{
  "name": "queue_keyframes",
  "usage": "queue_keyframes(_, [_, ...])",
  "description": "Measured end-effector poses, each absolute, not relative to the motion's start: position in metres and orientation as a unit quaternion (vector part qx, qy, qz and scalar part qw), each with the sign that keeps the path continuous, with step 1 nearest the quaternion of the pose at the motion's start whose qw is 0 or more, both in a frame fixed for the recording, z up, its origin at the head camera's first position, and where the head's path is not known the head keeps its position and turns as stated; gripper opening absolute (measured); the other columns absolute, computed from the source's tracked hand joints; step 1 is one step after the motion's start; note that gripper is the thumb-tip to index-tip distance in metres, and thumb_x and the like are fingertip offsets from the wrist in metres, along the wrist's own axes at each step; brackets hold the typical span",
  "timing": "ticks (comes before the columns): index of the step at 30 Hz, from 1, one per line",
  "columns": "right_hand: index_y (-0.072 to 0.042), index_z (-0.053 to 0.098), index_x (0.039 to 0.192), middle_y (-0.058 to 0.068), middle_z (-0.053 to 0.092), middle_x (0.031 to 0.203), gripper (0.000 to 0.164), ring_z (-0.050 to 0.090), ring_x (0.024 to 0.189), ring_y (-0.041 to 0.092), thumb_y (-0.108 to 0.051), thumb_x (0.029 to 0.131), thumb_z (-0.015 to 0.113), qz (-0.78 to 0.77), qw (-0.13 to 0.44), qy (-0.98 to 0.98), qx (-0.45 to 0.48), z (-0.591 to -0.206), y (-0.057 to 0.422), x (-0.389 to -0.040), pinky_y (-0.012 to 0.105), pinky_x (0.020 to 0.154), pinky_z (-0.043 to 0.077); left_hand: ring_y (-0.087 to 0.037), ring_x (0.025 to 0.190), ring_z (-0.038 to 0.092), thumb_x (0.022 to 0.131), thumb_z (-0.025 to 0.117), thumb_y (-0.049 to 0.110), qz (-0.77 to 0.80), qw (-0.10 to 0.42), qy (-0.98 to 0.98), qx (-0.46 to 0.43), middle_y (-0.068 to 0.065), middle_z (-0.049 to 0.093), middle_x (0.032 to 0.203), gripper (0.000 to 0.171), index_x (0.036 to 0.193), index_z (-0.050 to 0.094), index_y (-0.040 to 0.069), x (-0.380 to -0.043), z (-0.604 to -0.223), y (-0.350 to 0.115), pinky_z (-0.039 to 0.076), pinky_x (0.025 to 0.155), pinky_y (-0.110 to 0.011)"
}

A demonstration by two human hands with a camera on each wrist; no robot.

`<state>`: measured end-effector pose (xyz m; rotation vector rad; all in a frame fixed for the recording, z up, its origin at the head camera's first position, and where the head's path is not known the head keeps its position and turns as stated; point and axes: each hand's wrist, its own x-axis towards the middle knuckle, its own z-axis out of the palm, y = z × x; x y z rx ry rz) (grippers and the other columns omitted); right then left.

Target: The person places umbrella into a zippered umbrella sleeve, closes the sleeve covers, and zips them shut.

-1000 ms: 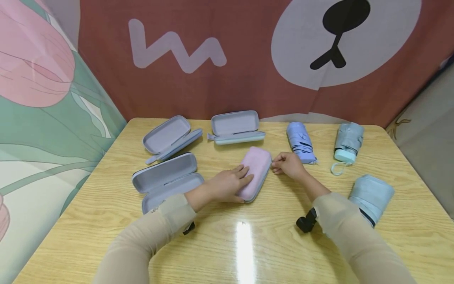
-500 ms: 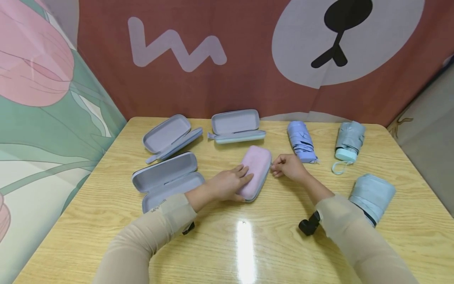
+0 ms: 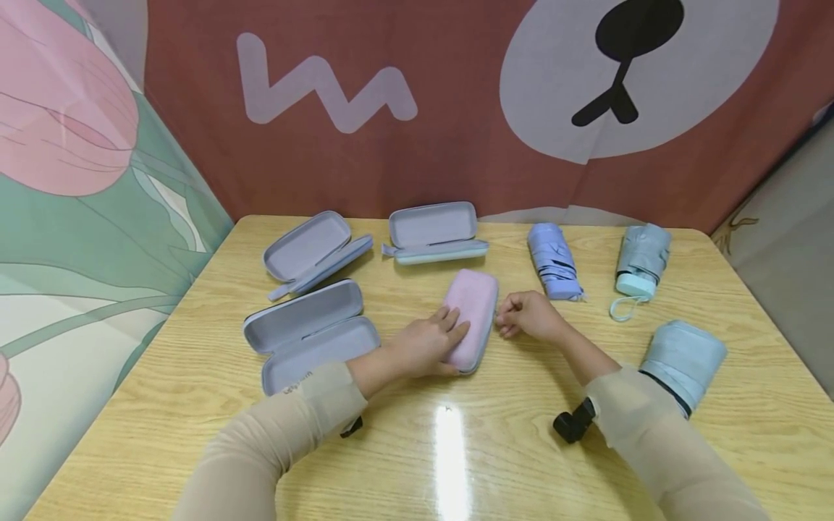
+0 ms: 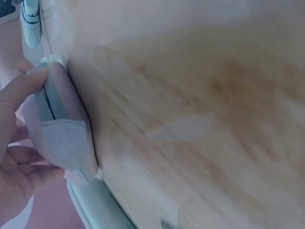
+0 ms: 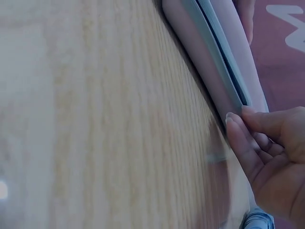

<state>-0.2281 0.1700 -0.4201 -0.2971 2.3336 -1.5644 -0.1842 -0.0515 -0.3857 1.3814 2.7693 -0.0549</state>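
Note:
A pink zip case (image 3: 476, 304) with a grey zip band lies closed-lidded at the middle of the table. My left hand (image 3: 426, 340) holds it from the left, fingers spread over the top and thumb at the near end. In the left wrist view the thumb (image 4: 31, 83) presses by the zip band at that end. At the case's right side, my right hand (image 3: 529, 316) has thumb and forefinger pinched together. The right wrist view puts these fingertips (image 5: 245, 112) on the zip line, where a dark slit runs along the band; the zipper pull is hidden between them.
Three open grey-lined cases stand left and behind: one far left (image 3: 306, 246), one at the back (image 3: 433, 224), one near left (image 3: 302, 311). To the right lie a violet-blue folded umbrella (image 3: 550, 253), a grey-green one (image 3: 643, 250) and a pale blue one (image 3: 687, 358).
My right hand has slid a little toward me along the case's right side. The case has turned slightly and its near end has shifted right, with my left hand still on it.

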Motion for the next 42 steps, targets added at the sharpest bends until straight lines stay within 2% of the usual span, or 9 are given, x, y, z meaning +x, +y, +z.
queue_keyframes(7, [0.010,0.056,0.077,0.015,0.061,0.070,0.004,0.059,0.058,0.020,0.006,0.079,0.055,-0.526,0.195,0.814,-0.150,-0.417,0.166,-0.222,0.034,0.055,0.050,-0.037,0.109,0.043,0.077,0.055,0.051,-0.058,-0.049,0.902,0.425,-0.026,0.042,0.122,0.073,0.126,0.042,-0.002,-0.180,-0.391,-0.043,0.043,0.082,-0.036])
queue_keyframes(10, [0.010,0.057,0.077,0.015,0.060,0.069,0.004,0.059,0.058,0.020,0.006,0.078,0.056,-0.520,0.197,0.816,-0.157,-0.417,0.166,-0.220,0.033,0.055,0.050,-0.037,0.108,0.044,0.076,0.055,0.052,-0.067,-0.060,0.902,0.422,-0.026,0.044,0.120,0.074,0.125,0.043,-0.002,-0.180,-0.391,-0.042,0.043,0.082,-0.035])
queue_keyframes(14, [0.010,0.057,0.079,0.014,0.060,0.070,0.005,0.058,0.058,0.019,0.006,0.078,0.056,-0.520,0.205,0.815,-0.153,-0.418,0.168,-0.219,0.033,0.056,0.050,-0.037,0.113,0.039,0.077,0.056,0.050,-0.056,-0.024,0.899,0.434,-0.026,0.038,0.125,0.075,0.128,0.038,-0.001,-0.185,-0.387,-0.043,0.037,0.089,-0.036])
queue_keyframes(18, [0.011,0.057,0.081,0.015,0.060,0.073,0.006,0.058,0.059,0.018,0.006,0.079,0.055,-0.531,0.215,0.807,-0.143,-0.420,0.170,-0.219,0.033,0.057,0.050,-0.036,0.121,0.028,0.077,0.059,0.044,-0.038,0.048,0.889,0.454,-0.024,0.027,0.133,0.075,0.133,0.031,0.001,-0.194,-0.378,-0.048,0.025,0.098,-0.036])
queue_keyframes(22, [0.012,0.056,0.082,0.014,0.060,0.073,0.007,0.058,0.059,0.018,0.005,0.079,0.055,-0.538,0.217,0.803,-0.140,-0.422,0.171,-0.220,0.034,0.058,0.050,-0.031,0.125,0.018,0.076,0.060,0.045,-0.032,0.102,0.879,0.464,-0.019,0.019,0.138,0.079,0.136,0.026,0.006,-0.205,-0.368,-0.049,0.016,0.101,-0.033])
queue_keyframes(25, [0.011,0.056,0.082,0.013,0.060,0.073,0.007,0.058,0.060,0.018,0.005,0.080,0.055,-0.535,0.215,0.806,-0.137,-0.422,0.173,-0.220,0.033,0.058,0.050,-0.029,0.127,0.014,0.075,0.060,0.047,-0.036,0.120,0.877,0.463,-0.017,0.016,0.140,0.082,0.137,0.023,0.008,-0.208,-0.367,-0.046,0.013,0.102,-0.032])
queue_keyframes(35, [0.011,0.056,0.082,0.013,0.060,0.072,0.006,0.058,0.062,0.019,0.005,0.081,0.054,-0.521,0.187,0.823,-0.129,-0.421,0.182,-0.227,0.032,0.058,0.050,-0.031,0.126,0.015,0.073,0.063,0.046,-0.055,0.117,0.881,0.455,-0.019,0.014,0.140,0.086,0.138,0.020,0.009,-0.205,-0.373,-0.037,0.015,0.101,-0.033])
queue_keyframes(42, [0.012,0.055,0.082,0.014,0.059,0.071,0.007,0.058,0.063,0.019,0.005,0.080,0.055,-0.527,0.174,0.823,-0.120,-0.422,0.187,-0.230,0.032,0.058,0.050,-0.034,0.122,0.025,0.074,0.061,0.048,-0.081,0.070,0.878,0.466,-0.023,0.023,0.135,0.082,0.136,0.026,0.007,-0.200,-0.377,-0.031,0.024,0.098,-0.035])
